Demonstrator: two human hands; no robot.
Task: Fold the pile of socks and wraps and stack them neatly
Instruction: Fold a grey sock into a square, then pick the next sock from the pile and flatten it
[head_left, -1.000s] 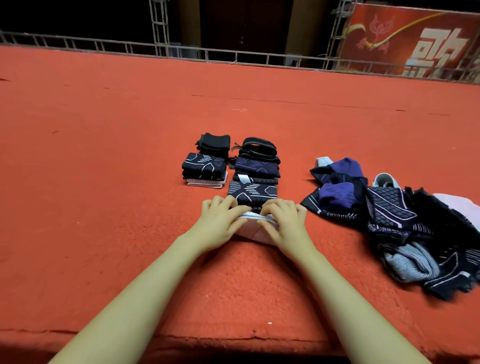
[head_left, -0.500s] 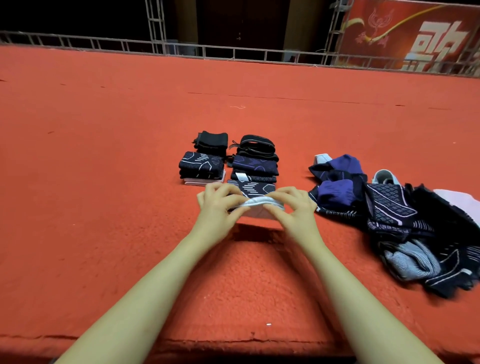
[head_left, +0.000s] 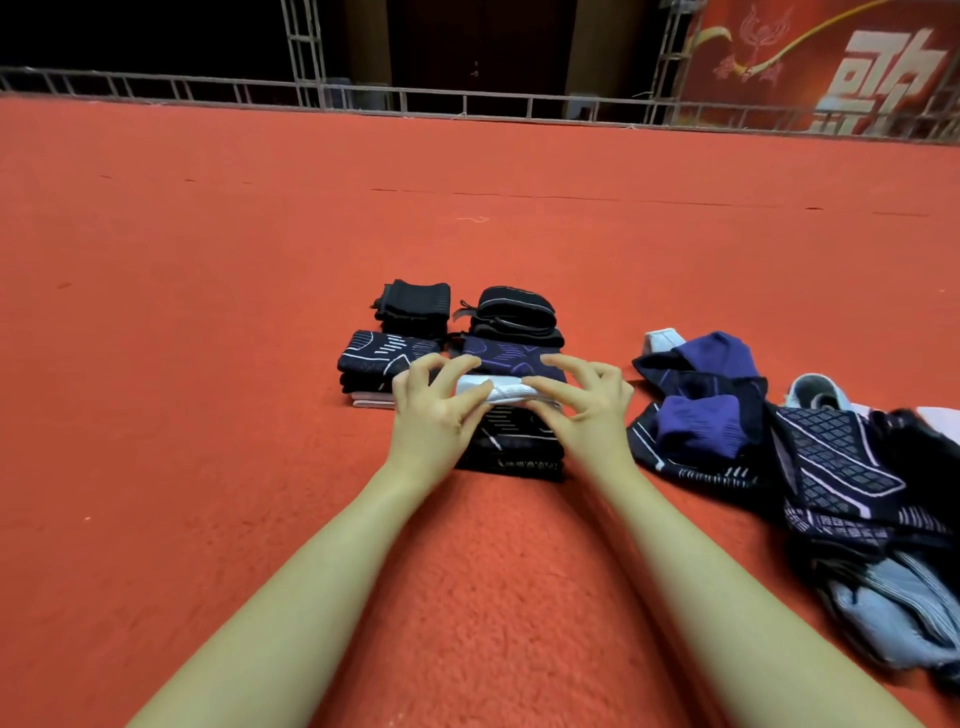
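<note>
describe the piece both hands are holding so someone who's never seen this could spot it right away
On the red carpet, find the folded dark stacks ahead of the person. Over the nearest stack, the left hand and right hand pinch the ends of a small folded white sock. It is the only pale piece there; every stack around it is black, navy or purple.

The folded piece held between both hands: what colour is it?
The folded piece is white or pale grey; head view.

Fuzzy matt carpet (head_left: 260, 364), knit socks (head_left: 841, 467)
</note>
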